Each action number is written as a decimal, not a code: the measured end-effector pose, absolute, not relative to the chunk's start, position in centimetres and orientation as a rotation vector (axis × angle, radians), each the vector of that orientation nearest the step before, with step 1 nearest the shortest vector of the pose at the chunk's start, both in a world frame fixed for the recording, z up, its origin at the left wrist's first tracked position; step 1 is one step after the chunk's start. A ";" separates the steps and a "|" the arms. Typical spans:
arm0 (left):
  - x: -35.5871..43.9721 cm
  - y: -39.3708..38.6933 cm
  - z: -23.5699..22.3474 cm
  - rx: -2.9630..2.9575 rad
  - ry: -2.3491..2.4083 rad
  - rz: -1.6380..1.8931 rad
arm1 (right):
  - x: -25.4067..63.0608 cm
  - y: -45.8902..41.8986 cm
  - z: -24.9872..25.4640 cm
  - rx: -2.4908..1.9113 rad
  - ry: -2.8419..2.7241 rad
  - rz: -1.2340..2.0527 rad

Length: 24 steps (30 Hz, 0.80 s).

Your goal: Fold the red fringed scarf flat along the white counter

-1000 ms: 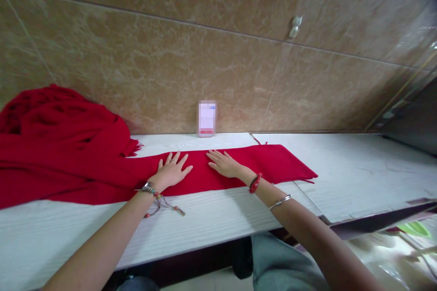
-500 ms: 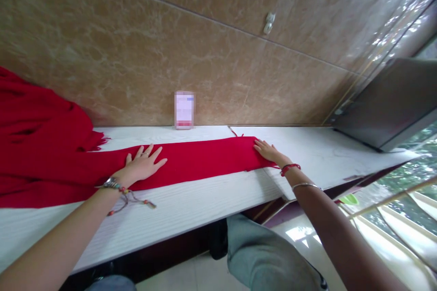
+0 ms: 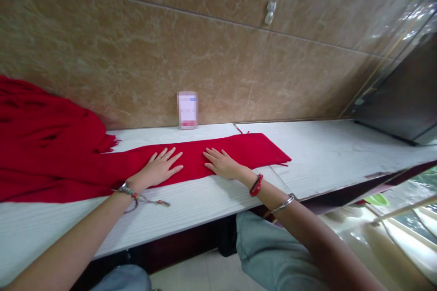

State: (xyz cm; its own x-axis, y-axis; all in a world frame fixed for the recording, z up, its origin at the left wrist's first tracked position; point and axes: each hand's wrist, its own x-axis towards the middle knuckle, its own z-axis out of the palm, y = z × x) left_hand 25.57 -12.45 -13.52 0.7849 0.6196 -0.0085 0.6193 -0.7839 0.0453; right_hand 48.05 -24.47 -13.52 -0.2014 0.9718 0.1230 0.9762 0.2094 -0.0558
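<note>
A long red scarf (image 3: 246, 149) lies flattened in a strip along the white table (image 3: 327, 154), its right end coming to a slanted point. On the left the rest of the red fabric is bunched in a loose, wrinkled heap with a fringed edge. My left hand (image 3: 159, 169) rests on the strip with fingers spread. My right hand (image 3: 223, 164) lies flat on the same strip, a short gap to the right of the left one. Neither hand grips the fabric.
A phone (image 3: 187, 110) with a blurred screen leans upright against the brown marbled wall (image 3: 143, 63). A dark grey box-like object (image 3: 399, 95) stands at the far right. Below the table's front edge are my knees, and a green bowl-like item (image 3: 377, 199) sits lower right.
My right hand has moved left from the scarf's right end to its middle, uncovering the pointed end. My left hand has shifted slightly right along the fabric. The camera view has turned a little.
</note>
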 end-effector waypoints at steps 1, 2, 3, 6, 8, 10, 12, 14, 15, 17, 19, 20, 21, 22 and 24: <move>25.5 -12.4 -13.5 2.931 1.015 0.011 | 47.8 -24.5 -13.6 -1.897 -2.362 -0.049; 25.5 -12.5 -13.5 2.936 1.012 0.017 | 47.7 -24.5 -13.6 -1.904 -2.377 -0.036; 25.5 -12.5 -13.3 2.946 1.007 0.031 | 47.8 -24.6 -13.5 -1.913 -2.380 -0.012; 25.3 -13.3 -12.2 3.025 0.896 0.150 | 48.0 -24.6 -12.8 -1.901 -2.346 0.082; 25.2 -14.2 -11.1 3.081 0.692 0.219 | 48.1 -24.9 -12.2 -1.824 -2.350 0.145; 25.1 -15.3 -10.0 3.092 0.454 0.175 | 48.2 -25.5 -11.4 -1.740 -2.382 0.209; 25.0 -16.3 -9.2 3.106 0.323 0.093 | 48.5 -26.3 -10.5 -1.724 -2.408 0.261; 24.9 -16.8 -8.7 3.139 0.306 0.033 | 49.2 -27.2 -9.6 -1.755 -2.437 0.296; 24.8 -17.0 -8.7 3.157 0.315 0.010 | 49.6 -27.6 -9.2 -1.782 -2.449 0.310; 24.6 -17.0 -8.7 3.186 0.320 -0.032 | 50.7 -28.4 -8.5 -1.847 -2.457 0.326; 24.5 -16.8 -8.8 3.205 0.306 -0.066 | 52.0 -29.1 -7.9 -1.929 -2.441 0.314; 24.5 -16.7 -8.9 3.211 0.306 -0.074 | 52.6 -29.5 -7.7 -1.969 -2.429 0.293; 24.6 -16.6 -9.0 3.217 0.312 -0.073 | 53.1 -29.9 -7.6 -1.998 -2.421 0.274; 24.7 -16.5 -9.2 3.220 0.328 -0.066 | 53.4 -30.2 -7.6 -2.006 -2.420 0.267; 25.1 -16.4 -9.6 3.222 0.383 -0.032 | 53.4 -30.6 -7.9 -1.967 -2.421 0.271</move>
State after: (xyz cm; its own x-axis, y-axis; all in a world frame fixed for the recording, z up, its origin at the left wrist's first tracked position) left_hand 25.05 -16.37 -9.63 0.9720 0.2347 -0.0075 0.2327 -0.9669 -0.1042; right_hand 53.40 -30.61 -7.90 -0.2105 0.9724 -0.1007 0.9706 0.1956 -0.1404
